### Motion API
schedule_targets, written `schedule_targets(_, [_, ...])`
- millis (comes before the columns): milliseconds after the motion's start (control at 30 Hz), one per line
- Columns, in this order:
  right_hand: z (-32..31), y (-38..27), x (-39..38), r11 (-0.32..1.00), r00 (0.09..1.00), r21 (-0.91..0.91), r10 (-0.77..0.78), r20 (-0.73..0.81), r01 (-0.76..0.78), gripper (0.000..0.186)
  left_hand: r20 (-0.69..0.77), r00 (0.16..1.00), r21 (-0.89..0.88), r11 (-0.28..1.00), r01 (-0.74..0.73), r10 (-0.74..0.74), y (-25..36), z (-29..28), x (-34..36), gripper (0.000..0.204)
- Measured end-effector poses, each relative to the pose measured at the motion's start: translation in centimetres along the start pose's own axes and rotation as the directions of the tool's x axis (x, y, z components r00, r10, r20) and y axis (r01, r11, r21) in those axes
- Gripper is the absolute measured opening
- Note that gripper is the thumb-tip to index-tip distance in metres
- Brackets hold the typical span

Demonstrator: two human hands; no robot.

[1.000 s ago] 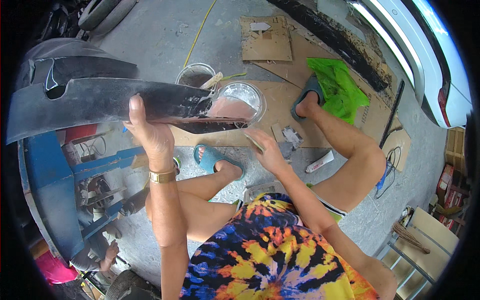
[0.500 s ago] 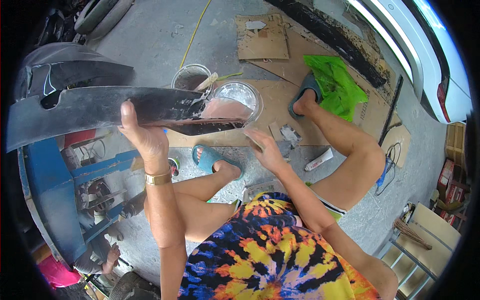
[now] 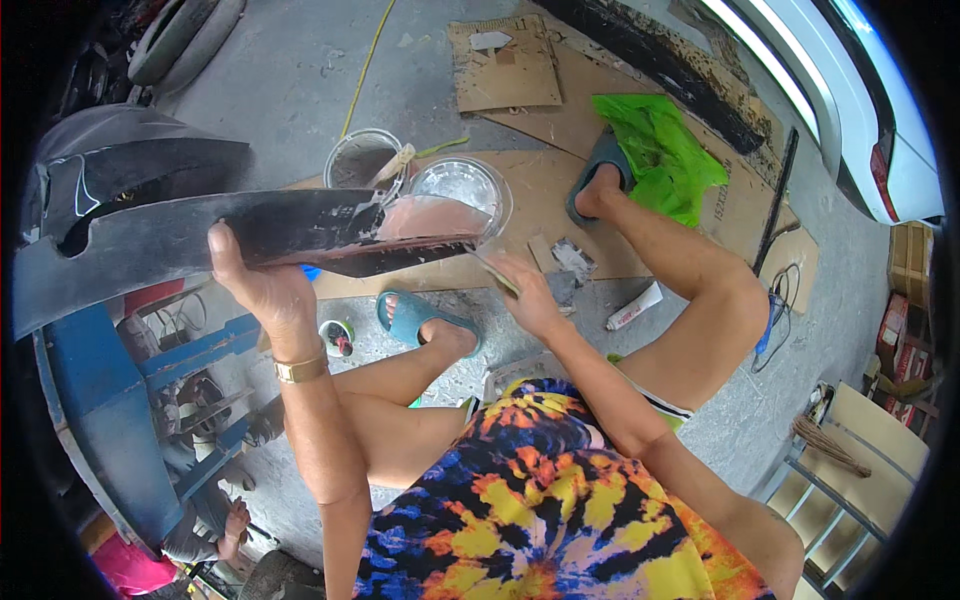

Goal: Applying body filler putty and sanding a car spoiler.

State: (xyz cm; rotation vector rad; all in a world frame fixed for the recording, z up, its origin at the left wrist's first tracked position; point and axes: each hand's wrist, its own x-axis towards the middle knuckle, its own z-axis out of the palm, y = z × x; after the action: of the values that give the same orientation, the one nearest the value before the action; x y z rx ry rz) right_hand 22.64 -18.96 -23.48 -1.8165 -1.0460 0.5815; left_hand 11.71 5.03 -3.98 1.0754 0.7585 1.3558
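A long black car body panel (image 3: 180, 235) stretches from the left to the middle, its right end coated in pink filler (image 3: 430, 218). My left hand (image 3: 255, 290) grips the panel's lower edge from beneath, a gold watch on the wrist. At the filler-coated tip, my right hand (image 3: 525, 295) holds a thin flat spreader (image 3: 492, 272) against the panel's underside.
Two round containers (image 3: 460, 185) stand on cardboard sheets (image 3: 560, 210) beyond the panel. A green bag (image 3: 655, 155), a white tube (image 3: 633, 306), a blue stand (image 3: 110, 400), a white car (image 3: 850, 100) at upper right and a chair (image 3: 850, 470) surround me.
The panel has shifted slightly lower and nearer to me. My right hand has moved along under the filler-coated tip with the spreader.
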Motion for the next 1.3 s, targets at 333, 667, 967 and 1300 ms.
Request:
schedule_targets(333, [0.5, 0.9, 0.3, 0.999, 0.999, 0.043, -0.022, -0.029, 0.023, 0.058, -0.018, 1.0, -0.01, 1.0, 0.013, -0.013, -0.1, -0.3, 0.5, 0.049])
schedule_targets(667, [0.1, 1.6, -0.1, 0.999, 0.997, 0.01, 0.048, 0.059, -0.049, 0.063, -0.004, 1.0, -0.006, 1.0, 0.023, -0.023, 0.0, -0.2, 0.3, 0.052])
schedule_targets(967, [0.5, 0.8, -0.5, 0.996, 0.998, 0.077, 0.051, 0.042, -0.055, 0.057, -0.025, 0.999, -0.002, 1.0, 0.032, -0.032, 0.0, -1.0, 0.2, 0.05])
schedule_targets(1300, [-1.1, 3.6, -3.3, 0.817, 0.839, 0.331, 0.531, -0.115, -0.472, 0.04, -0.075, 0.997, -0.023, 1.0, -0.014, 0.012, 1.6, -0.6, 2.0, 0.046])
